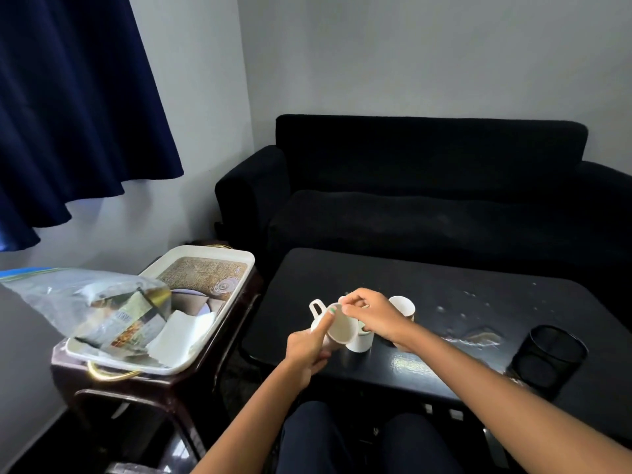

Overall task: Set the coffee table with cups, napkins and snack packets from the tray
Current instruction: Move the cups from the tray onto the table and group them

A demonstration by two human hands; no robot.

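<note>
Fingers first: our left hand [306, 350] is gripping the base of a tilted white cup [337, 325], its index finger lying along the cup's side, while the fingers [349, 300] of our right hand [376, 318] are pinching at that cup's rim from above; whether they are pinching the rim itself or something small at it, we cannot tell. Going from the left, the cream tray [219, 256] is sitting on a dark side table [164, 388] just beside the coffee table, and it is still holding the white napkins [178, 333] and the snack packets in a clear plastic bag [102, 302], well apart from both hands. Next, over the near left part of the black tabletop [342, 268], we are holding the tilted cup, with a handled white cup [316, 311] just behind it, another white cup [360, 340] standing beneath our right hand, and a paper cup [403, 306] upright beside the wrist. Farther right, spilled droplets [472, 331] are glistening, and a black mesh holder [543, 357] is standing near the edge. We judge that we are separating and placing cups; next we are needing to set this one upright, clear of the wet patch, then reach left for napkins.
</note>
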